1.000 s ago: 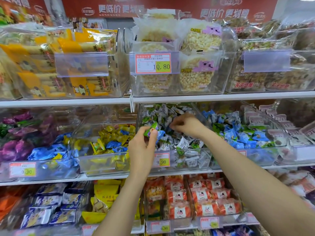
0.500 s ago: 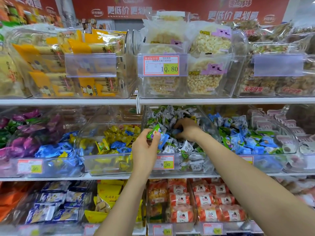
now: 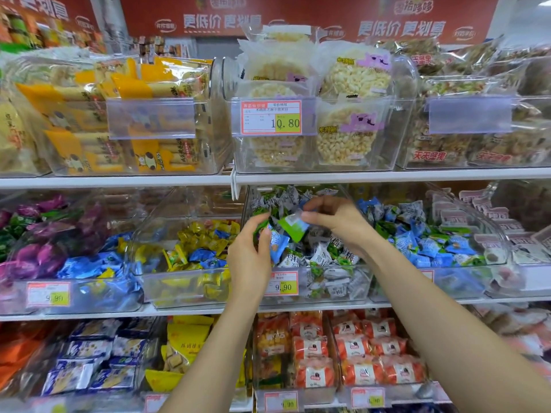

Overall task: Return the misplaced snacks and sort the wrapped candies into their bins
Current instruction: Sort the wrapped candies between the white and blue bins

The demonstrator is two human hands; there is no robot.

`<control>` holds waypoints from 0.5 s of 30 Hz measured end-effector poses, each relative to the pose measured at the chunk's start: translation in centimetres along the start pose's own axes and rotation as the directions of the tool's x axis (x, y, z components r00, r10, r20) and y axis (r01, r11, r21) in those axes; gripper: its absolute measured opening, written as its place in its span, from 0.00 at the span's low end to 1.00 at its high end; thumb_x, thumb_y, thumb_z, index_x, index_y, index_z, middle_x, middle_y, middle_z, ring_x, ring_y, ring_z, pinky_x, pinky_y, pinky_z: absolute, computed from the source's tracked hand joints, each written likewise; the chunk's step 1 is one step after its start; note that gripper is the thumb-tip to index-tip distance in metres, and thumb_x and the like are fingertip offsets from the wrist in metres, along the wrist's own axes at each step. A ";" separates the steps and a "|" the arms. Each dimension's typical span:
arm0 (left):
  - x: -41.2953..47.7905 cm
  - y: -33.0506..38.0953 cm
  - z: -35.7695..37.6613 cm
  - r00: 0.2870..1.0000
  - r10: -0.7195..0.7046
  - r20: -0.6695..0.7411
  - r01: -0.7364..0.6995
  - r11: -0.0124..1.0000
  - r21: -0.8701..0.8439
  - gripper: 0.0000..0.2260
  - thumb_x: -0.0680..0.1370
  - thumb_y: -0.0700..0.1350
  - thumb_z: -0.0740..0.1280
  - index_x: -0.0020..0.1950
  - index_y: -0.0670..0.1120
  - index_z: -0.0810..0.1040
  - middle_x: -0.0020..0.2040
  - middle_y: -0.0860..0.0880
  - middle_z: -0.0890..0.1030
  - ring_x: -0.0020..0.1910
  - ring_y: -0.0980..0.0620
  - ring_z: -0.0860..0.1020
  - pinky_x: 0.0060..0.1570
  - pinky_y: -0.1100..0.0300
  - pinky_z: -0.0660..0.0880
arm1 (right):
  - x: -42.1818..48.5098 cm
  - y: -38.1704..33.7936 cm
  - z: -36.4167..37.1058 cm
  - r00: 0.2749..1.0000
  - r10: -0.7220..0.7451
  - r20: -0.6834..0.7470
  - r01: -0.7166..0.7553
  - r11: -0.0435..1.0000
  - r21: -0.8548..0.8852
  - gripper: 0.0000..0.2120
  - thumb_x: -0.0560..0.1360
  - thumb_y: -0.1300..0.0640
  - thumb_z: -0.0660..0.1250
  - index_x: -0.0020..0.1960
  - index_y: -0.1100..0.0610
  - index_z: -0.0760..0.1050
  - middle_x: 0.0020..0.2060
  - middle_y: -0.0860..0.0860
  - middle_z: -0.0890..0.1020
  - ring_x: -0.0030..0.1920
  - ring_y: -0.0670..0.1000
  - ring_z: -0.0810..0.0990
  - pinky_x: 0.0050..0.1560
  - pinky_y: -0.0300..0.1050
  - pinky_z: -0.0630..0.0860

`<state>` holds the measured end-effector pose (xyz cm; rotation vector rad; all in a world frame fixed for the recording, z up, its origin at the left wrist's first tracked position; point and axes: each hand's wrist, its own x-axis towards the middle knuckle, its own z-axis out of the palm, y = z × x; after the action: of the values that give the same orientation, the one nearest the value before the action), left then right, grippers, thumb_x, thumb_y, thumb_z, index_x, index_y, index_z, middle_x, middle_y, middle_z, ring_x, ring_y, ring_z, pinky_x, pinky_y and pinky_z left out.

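Presently the right hand (image 3: 337,223) pinches a green wrapped candy (image 3: 293,227), the left hand (image 3: 249,259) grips blue wrapped candies (image 3: 278,244); light, slick-wrapped, probably best pinched across the body.

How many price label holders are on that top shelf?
3: the left holder, blank; the middle holder, showing 10.80; and the right holder, blank. Others may lie outside the view.

Red overhead banner (image 3: 310,13) reads 更低价 更划算. A red-bordered white price tag (image 3: 270,117) on the top-shelf clear plastic bin (image 3: 384,156) shows 10.80. A smaller tag (image 3: 284,283) on the grey-candy bin (image 3: 357,281) and a faded tag (image 3: 48,294) on the blue-candy bin (image 3: 104,299) both show 9.90.
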<state>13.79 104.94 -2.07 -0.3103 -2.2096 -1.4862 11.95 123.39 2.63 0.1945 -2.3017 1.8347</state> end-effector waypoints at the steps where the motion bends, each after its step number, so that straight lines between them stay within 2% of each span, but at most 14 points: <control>1: 0.0 0.2 0.1 1.000 -0.004 0.017 0.004 1.000 -0.009 0.13 0.83 0.50 0.58 0.65 0.55 0.75 0.46 0.60 0.80 0.33 0.50 0.78 0.35 0.54 0.75 | -0.3 -0.1 0.5 0.999 -0.002 0.041 0.001 1.000 0.012 0.06 0.69 0.61 0.75 0.43 0.55 0.79 0.41 0.50 0.84 0.41 0.45 0.82 0.45 0.35 0.77; 3: -0.1 0.7 0.4 0.993 -0.008 0.115 0.017 0.997 -0.074 0.16 0.82 0.56 0.57 0.66 0.55 0.74 0.55 0.58 0.79 0.46 0.57 0.79 0.47 0.57 0.77 | -0.9 -0.3 1.7 0.996 0.002 0.087 -0.007 0.998 0.055 0.05 0.70 0.62 0.74 0.43 0.56 0.80 0.40 0.51 0.83 0.39 0.44 0.82 0.43 0.34 0.77; 4: -0.3 1.0 0.5 0.987 -0.008 0.161 0.026 0.994 -0.109 0.19 0.80 0.61 0.57 0.67 0.56 0.72 0.58 0.56 0.79 0.51 0.57 0.78 0.50 0.55 0.78 | -1.0 -0.6 2.2 0.994 -0.002 0.108 -0.006 0.997 0.072 0.04 0.70 0.62 0.73 0.44 0.56 0.80 0.39 0.51 0.83 0.38 0.44 0.81 0.41 0.34 0.77; 5: -0.5 1.2 0.5 0.985 -0.004 0.173 0.027 0.991 -0.128 0.20 0.78 0.63 0.60 0.67 0.57 0.71 0.58 0.56 0.79 0.52 0.57 0.79 0.49 0.55 0.78 | -1.1 -0.9 2.5 0.991 -0.014 0.134 0.004 0.997 0.077 0.03 0.72 0.62 0.72 0.45 0.55 0.81 0.38 0.50 0.83 0.36 0.45 0.80 0.40 0.34 0.76; 6: -0.7 1.3 0.3 0.989 0.007 0.150 0.014 0.990 -0.139 0.19 0.77 0.61 0.63 0.67 0.57 0.71 0.56 0.56 0.79 0.49 0.60 0.79 0.45 0.60 0.78 | -1.0 -1.2 2.6 0.988 -0.024 0.155 0.012 0.997 0.079 0.04 0.73 0.62 0.70 0.46 0.55 0.81 0.36 0.49 0.83 0.35 0.45 0.78 0.38 0.35 0.75; 8: -0.7 1.4 -0.3 0.998 -0.018 0.063 0.028 0.986 -0.166 0.14 0.79 0.52 0.65 0.64 0.55 0.72 0.51 0.56 0.79 0.40 0.65 0.78 0.34 0.70 0.73 | -0.5 -1.5 2.0 0.994 -0.042 0.104 0.037 0.998 0.046 0.06 0.76 0.62 0.68 0.48 0.55 0.82 0.33 0.47 0.83 0.32 0.44 0.77 0.36 0.35 0.75; 10: -0.8 1.4 -0.9 0.995 -0.096 0.001 0.094 0.970 -0.224 0.12 0.80 0.48 0.64 0.63 0.55 0.71 0.49 0.55 0.78 0.30 0.65 0.77 0.27 0.71 0.69 | 0.5 -1.1 1.3 0.999 -0.044 -0.013 0.043 0.993 -0.114 0.07 0.76 0.62 0.66 0.51 0.57 0.82 0.35 0.47 0.83 0.32 0.45 0.78 0.36 0.36 0.76; 11: -0.8 1.3 -1.1 0.993 -0.113 -0.012 0.107 0.966 -0.235 0.12 0.80 0.48 0.64 0.63 0.55 0.71 0.49 0.56 0.77 0.29 0.64 0.76 0.26 0.70 0.69 | 1.1 -0.7 1.2 0.999 -0.026 -0.020 0.020 0.971 -0.237 0.07 0.76 0.62 0.67 0.52 0.59 0.82 0.38 0.49 0.84 0.34 0.46 0.79 0.36 0.37 0.76; 13: -0.8 1.3 -1.3 0.995 -0.102 -0.014 0.097 0.974 -0.204 0.12 0.80 0.48 0.64 0.63 0.56 0.71 0.49 0.60 0.75 0.32 0.67 0.75 0.28 0.67 0.72 | 2.0 0.4 1.9 0.994 0.086 0.072 -0.038 0.861 -0.507 0.10 0.76 0.59 0.68 0.57 0.57 0.80 0.47 0.51 0.83 0.40 0.49 0.80 0.38 0.39 0.76; 15: -0.9 1.1 -1.2 0.995 -0.103 0.003 0.102 0.978 -0.185 0.13 0.80 0.48 0.65 0.64 0.56 0.72 0.49 0.64 0.73 0.35 0.71 0.74 0.32 0.64 0.74 | 2.5 1.7 3.0 0.972 0.191 0.133 -0.059 0.753 -0.656 0.17 0.75 0.56 0.68 0.63 0.56 0.76 0.55 0.54 0.80 0.49 0.52 0.79 0.42 0.42 0.75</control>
<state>15.34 104.34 -1.23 -0.2531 -2.1147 -1.7500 8.97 120.86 0.97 0.1117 -2.9948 0.9723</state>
